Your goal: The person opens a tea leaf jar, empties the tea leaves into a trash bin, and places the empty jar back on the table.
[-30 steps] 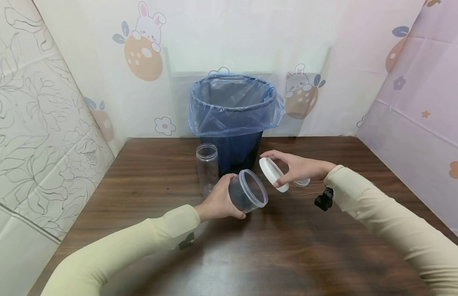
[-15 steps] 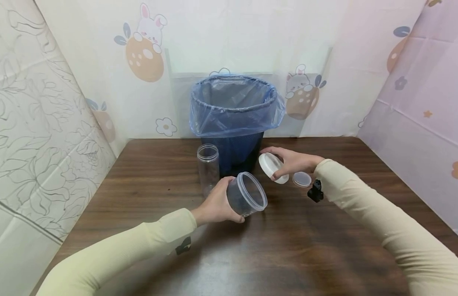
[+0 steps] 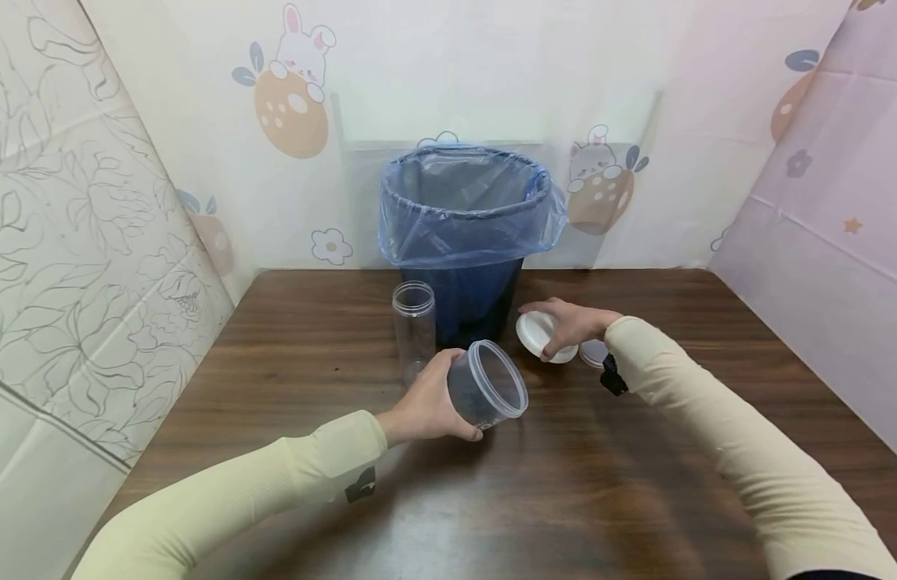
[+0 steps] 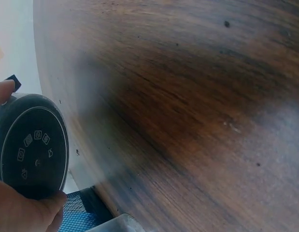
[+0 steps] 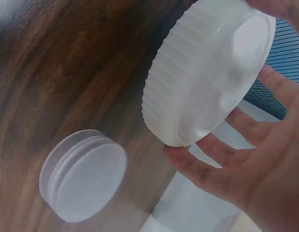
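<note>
My left hand (image 3: 429,403) grips a wide clear plastic jar (image 3: 487,385), tilted with its open mouth toward the right. Recycling-type marks show on the jar's base (image 4: 35,150) in the left wrist view. With fingers and thumb around its edge, my right hand (image 3: 577,324) holds a white ribbed screw lid (image 5: 207,77), low near the tabletop. Beside that hand a smaller translucent lid (image 5: 86,176) lies on the table, partly covered by the wrist in the head view. A tall clear jar (image 3: 415,330) without a lid stands upright behind my left hand.
Behind the jars stands a dark mesh bin (image 3: 458,302) lined with a blue plastic bag (image 3: 470,242). The brown wooden table (image 3: 296,338) meets printed cloth walls (image 3: 259,193) at the back and sides.
My right hand has lowered the white lid toward the tabletop, away from the jar's mouth, tipping it flatter. The left hand has sunk slightly, still holding the wide jar.
</note>
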A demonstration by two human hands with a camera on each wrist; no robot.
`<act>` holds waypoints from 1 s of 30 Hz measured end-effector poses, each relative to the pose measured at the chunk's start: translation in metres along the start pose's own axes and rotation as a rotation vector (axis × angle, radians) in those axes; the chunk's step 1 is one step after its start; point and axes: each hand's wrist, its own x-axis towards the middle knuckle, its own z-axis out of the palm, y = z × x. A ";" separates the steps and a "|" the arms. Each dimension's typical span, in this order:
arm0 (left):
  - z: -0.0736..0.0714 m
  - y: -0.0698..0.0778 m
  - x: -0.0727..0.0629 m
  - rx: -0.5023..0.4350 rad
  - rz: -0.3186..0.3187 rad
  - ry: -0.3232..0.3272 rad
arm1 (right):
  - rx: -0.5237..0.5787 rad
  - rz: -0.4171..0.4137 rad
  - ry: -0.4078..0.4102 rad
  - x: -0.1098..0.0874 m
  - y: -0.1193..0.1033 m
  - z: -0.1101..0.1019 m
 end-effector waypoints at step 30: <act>-0.003 0.000 -0.003 -0.013 -0.031 -0.018 | -0.254 0.052 0.008 0.018 0.009 0.025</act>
